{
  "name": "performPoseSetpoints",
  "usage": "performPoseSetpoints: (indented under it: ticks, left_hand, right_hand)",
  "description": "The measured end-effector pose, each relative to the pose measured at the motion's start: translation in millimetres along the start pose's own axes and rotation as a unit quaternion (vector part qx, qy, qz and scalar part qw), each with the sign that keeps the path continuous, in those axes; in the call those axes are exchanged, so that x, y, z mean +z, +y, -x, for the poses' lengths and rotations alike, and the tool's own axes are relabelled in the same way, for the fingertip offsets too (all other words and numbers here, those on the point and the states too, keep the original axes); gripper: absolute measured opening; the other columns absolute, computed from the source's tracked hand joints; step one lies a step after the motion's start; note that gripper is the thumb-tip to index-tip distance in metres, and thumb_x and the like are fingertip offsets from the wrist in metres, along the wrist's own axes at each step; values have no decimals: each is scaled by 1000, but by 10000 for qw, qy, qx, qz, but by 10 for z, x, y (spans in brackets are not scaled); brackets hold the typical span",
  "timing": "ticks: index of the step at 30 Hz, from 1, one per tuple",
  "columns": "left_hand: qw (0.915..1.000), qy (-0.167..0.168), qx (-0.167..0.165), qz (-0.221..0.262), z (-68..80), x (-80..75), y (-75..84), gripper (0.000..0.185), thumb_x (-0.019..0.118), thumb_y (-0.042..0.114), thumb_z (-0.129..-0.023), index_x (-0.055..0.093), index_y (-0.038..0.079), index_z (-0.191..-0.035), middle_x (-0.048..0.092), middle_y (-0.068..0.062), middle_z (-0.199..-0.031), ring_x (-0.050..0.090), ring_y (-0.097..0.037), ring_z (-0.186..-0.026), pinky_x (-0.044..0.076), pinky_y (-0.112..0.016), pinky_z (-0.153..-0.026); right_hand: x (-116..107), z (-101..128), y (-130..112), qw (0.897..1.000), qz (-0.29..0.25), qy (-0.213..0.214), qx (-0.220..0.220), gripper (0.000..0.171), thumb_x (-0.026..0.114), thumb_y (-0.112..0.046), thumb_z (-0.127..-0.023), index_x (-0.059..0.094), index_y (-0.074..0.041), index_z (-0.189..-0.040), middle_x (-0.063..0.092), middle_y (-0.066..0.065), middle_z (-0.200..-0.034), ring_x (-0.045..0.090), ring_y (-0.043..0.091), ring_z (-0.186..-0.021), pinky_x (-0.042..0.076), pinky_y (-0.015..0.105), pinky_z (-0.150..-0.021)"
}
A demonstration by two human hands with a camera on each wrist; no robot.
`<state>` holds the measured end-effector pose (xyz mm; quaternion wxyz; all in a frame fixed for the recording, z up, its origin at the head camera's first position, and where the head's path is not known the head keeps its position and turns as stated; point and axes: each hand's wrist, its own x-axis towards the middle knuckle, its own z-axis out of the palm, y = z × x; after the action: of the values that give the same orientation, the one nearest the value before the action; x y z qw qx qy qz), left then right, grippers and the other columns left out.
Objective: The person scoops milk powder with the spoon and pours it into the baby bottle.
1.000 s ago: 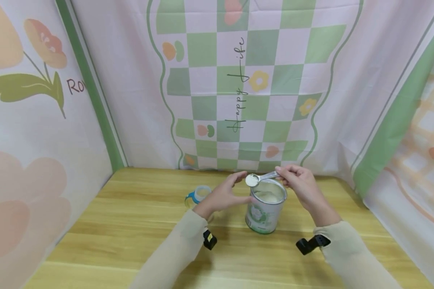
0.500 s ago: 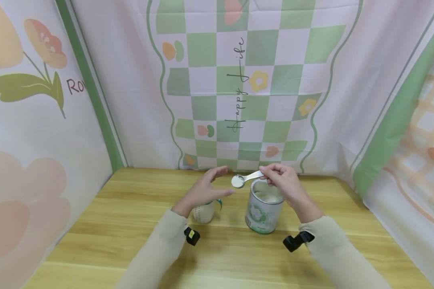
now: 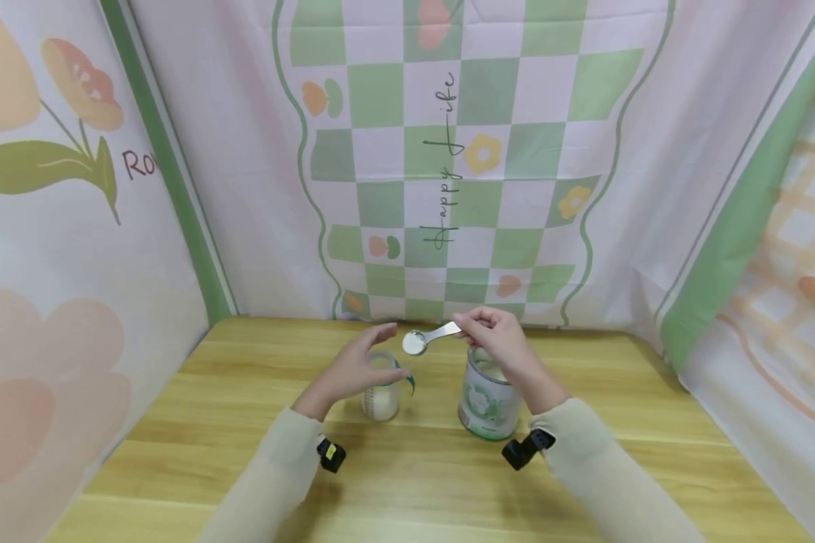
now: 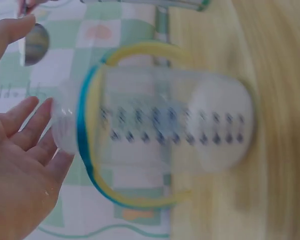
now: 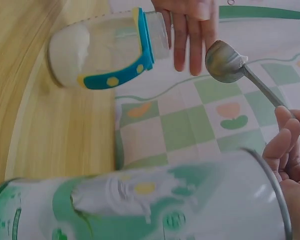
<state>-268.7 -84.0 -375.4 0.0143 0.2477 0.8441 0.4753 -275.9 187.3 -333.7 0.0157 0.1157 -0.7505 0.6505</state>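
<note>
Powder fills the spoon (image 3: 416, 342) pinched in the right hand (image 3: 496, 339), just beside the bottle (image 3: 382, 394); left hand (image 3: 353, 368), fingers straight, hovers at its rim, tin (image 3: 487, 401) nearby.

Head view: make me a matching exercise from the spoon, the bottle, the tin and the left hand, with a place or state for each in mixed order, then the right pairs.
Things:
1. spoon
2. bottle
3. tin
4. left hand

Places or states:
A. stands open on the table under the right hand
B. open, fingers straight, at the bottle's mouth
C. carries white powder, pinched by its handle in the air
D. clear, with blue and yellow handles, some white powder at the bottom

Pairs: 1-C, 2-D, 3-A, 4-B
</note>
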Motion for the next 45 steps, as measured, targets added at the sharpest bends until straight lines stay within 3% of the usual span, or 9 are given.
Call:
performPoseSetpoints:
  ticks: [11,18,23,28,36,45]
  left_hand:
    - [9997,121,-227,5,137,-30,-271,85,85,37,-81,43,10,-150,46,-12,-151,42,-32,-138,34,-56,-110]
    - [9987,298,-404,123,171,43,-420,79,88,37,-79,50,16,-146,57,-2,-137,51,-24,-127,40,-53,-106]
    - [9985,322,-405,205,194,83,-512,77,84,42,-81,49,19,-146,57,-5,-138,52,-26,-128,39,-54,-107]
    - [9978,305,-416,420,203,94,-533,73,83,37,-84,48,19,-146,58,-6,-137,52,-26,-128,38,-53,-107]
    - [9969,270,-530,519,219,93,-523,72,82,33,-86,47,17,-146,59,-2,-135,52,-25,-128,39,-54,-106]
    - [9963,205,-577,606,210,94,-514,70,81,31,-87,47,16,-146,58,-2,-136,50,-26,-130,36,-55,-109]
  right_hand:
    - [243,-78,5,9993,234,209,193,26,72,-22,-96,69,4,-102,73,14,-89,65,12,-72,56,29,-70]
    - [331,-76,25,9993,270,208,127,27,72,-22,-96,70,4,-101,73,10,-85,64,12,-71,56,29,-70]
    - [383,-66,35,9988,451,170,119,28,72,-25,-95,71,2,-102,73,16,-91,65,15,-73,57,35,-75]
    - [429,-71,57,9974,683,178,-147,28,72,-27,-95,72,0,-100,73,15,-89,65,18,-73,57,36,-73]
    - [533,-45,66,9896,1210,172,-753,26,72,-33,-95,74,-7,-93,70,4,-75,64,27,-71,52,30,-60]
    - [626,11,68,9772,1657,246,-1307,19,71,-28,-97,73,-11,-91,68,-2,-73,61,25,-63,46,27,-52]
